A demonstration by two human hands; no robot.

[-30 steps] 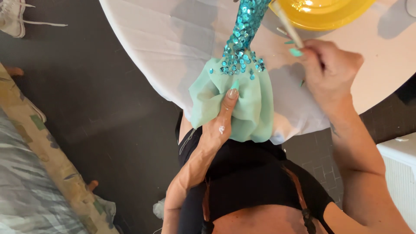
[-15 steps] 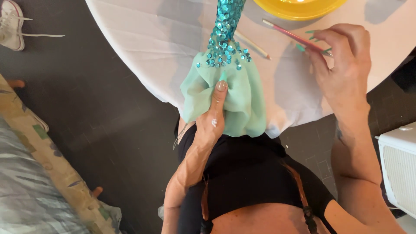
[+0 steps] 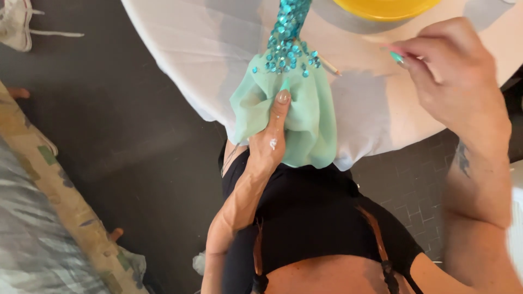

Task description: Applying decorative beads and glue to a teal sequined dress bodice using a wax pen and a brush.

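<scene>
While pinched, mint cloth (image 3: 308, 122) under fingers (image 3: 280, 103).

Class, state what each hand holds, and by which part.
Left hand grips the mint-green fabric at its bunched middle, below the sequins. Right hand pinches something thin; the thing and the grip point cannot be told.

**Cloth, sequins and a glossy bowl**

The mint-green fabric (image 3: 305, 117) draped over the table's near edge looks like thin, matt, softly gathered cloth. Above it, the turquoise sequins (image 3: 287, 41) are small, shiny discs that catch the light. The white tablecloth (image 3: 190, 60) is smooth, matt cloth with faint creases. At the table's far edge, the yellow bowl (image 3: 384, 6) looks like glossy plastic. The dark floor (image 3: 131, 141) is matt, tiled at the right.
</scene>
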